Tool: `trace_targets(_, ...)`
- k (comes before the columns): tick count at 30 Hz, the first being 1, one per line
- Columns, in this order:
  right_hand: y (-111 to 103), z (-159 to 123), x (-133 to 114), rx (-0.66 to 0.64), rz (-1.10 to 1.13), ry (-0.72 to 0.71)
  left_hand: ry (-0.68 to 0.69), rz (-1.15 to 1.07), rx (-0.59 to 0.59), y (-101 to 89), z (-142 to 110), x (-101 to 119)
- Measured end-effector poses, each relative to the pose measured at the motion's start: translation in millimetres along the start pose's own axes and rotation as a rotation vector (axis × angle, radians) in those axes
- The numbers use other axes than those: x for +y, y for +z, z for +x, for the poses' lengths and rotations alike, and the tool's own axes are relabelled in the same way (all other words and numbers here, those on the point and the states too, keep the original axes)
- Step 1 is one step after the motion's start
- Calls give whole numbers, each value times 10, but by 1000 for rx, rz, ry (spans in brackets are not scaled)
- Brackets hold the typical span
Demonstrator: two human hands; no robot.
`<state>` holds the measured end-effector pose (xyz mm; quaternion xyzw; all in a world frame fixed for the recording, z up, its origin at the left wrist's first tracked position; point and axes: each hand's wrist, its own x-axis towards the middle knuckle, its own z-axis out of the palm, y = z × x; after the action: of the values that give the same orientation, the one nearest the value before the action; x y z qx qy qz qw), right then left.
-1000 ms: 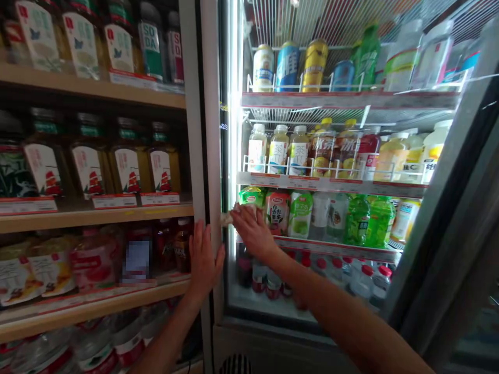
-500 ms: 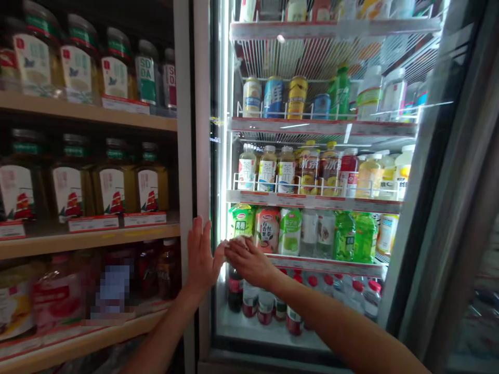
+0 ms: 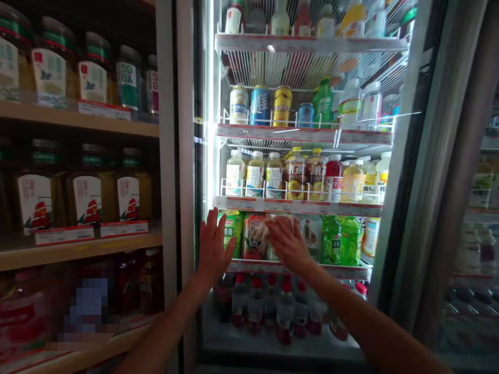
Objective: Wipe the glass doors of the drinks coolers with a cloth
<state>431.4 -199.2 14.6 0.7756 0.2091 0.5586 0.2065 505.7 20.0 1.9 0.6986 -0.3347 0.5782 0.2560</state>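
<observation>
The right hand (image 3: 287,244) lies flattened over a pale, crumpled, soft-looking cloth (image 3: 264,229), fingers close together and holding it, probably so the palm can press it evenly against the clear glass door (image 3: 222,335) of the lit drinks cooler. The left hand (image 3: 215,249) stands upright near the glass's left edge, fingers straight and slightly spread, perhaps for balance; firm contact is hard to tell. The cloth, in front of the red-labelled bottle (image 3: 253,248), looks bunched, blurred and unevenly tinted.

- Whitish cloth (image 3: 262,229)
- Gold can (image 3: 282,106)
- Blue-and-white can (image 3: 260,105)
- Bright green bottles (image 3: 350,240)
- Deep red bottle (image 3: 334,166)
- Red bottle caps (image 3: 286,285)
- Tan shelf edges (image 3: 39,114)
- Grey fridge frame (image 3: 186,156)
</observation>
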Motion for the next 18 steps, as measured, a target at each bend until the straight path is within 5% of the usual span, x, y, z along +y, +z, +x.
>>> trace_targets(4, -129, 166, 374, 128, -87, 333, 69, -5, 18, 151, 190, 180)
trace_targets(10, -152, -407, 184, -63, 14, -45, 126, 57, 13, 379, 295, 305)
trace_targets(15, -307, -187, 760, 172, -165, 337, 118, 87, 20, 481, 306, 273)
trace_targets(18, -337, -277, 769, 185, -165, 364, 138, 104, 42, 504, 306, 258)
